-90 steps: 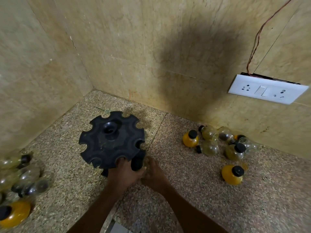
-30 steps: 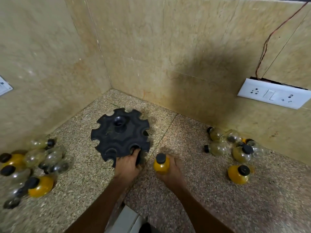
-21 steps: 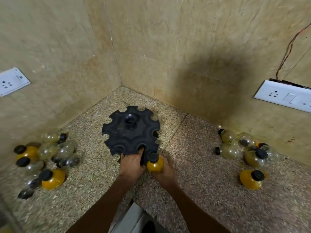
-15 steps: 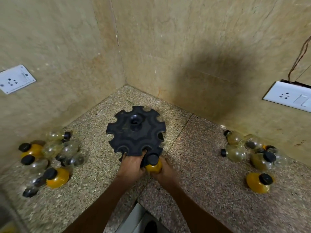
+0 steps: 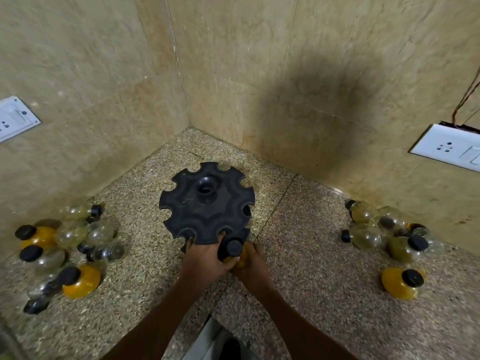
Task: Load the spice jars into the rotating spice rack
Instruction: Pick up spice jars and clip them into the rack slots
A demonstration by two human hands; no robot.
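Head view: black spice rack [image 5: 206, 203] sits on the speckled granite counter [image 5: 298, 268], toward the back corner where the two tiled walls meet. Notched top disc, hub in the middle.

Left hand [image 5: 205, 258] grips the rack's near edge, fingers curled over the rim, thumb by a notch.

Right hand [image 5: 253, 263] is wrapped round a yellow jar [image 5: 235, 252] w/ black cap – jar upright, touching the rack's near edge at a notch; can't tell if it's fully seated. Jar body mostly hidden by both hands, only the cap and a bit of yellow show.

Left jar cluster [image 5: 65, 248] near the counter's left edge by the left wall – mix of yellow-filled and clear jars, black caps, several lying on their sides, touching each other.

Right jar cluster [image 5: 384, 235] along the back wall on the right, mostly clear/olive jars. One yellow jar [image 5: 401, 281] stands apart, nearer the front edge.

White socket plate [image 5: 449, 149] on the right wall, another [image 5: 14, 119] on the left wall.
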